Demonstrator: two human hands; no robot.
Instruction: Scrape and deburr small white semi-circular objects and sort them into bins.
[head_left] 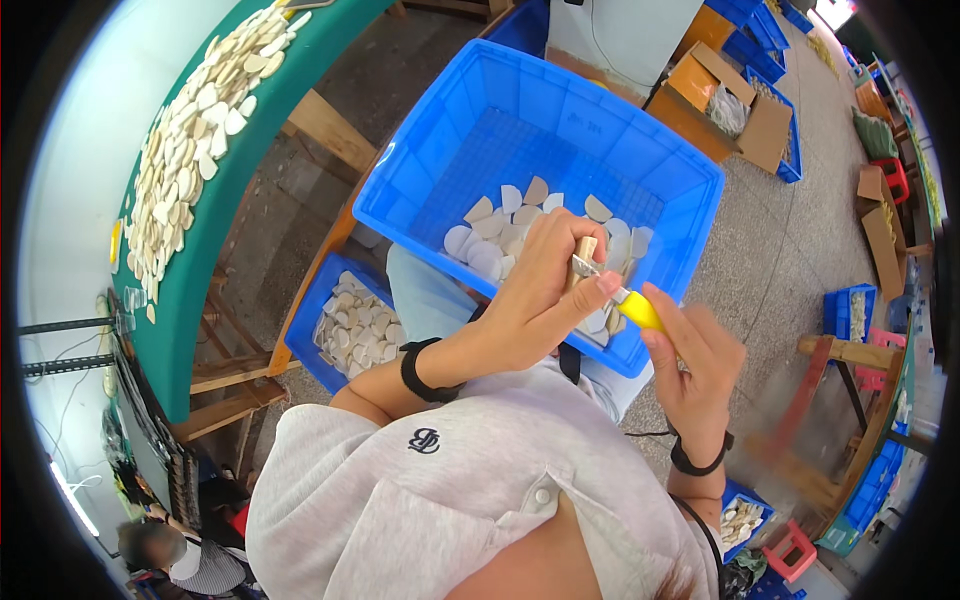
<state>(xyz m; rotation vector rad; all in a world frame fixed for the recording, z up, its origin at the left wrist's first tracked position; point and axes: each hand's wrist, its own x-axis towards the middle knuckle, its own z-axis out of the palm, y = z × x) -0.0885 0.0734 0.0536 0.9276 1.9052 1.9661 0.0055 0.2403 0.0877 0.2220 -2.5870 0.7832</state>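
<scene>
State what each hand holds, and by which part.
Left hand grips a tan wooden piece around its middle; right hand holds a yellow-handled tool by its handle.

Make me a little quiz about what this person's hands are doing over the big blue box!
1. True or false: the left hand holds a small tan piece over the big blue crate.
2. What colour is the handle of the tool in the right hand? A) red B) yellow C) black
3. Fill in: the pale flat pieces on the left lie spread on a ____ table.

Key
1. True; the fingers wrap round it.
2. B, yellow, with a metal tip touching the piece.
3. Green.
</scene>
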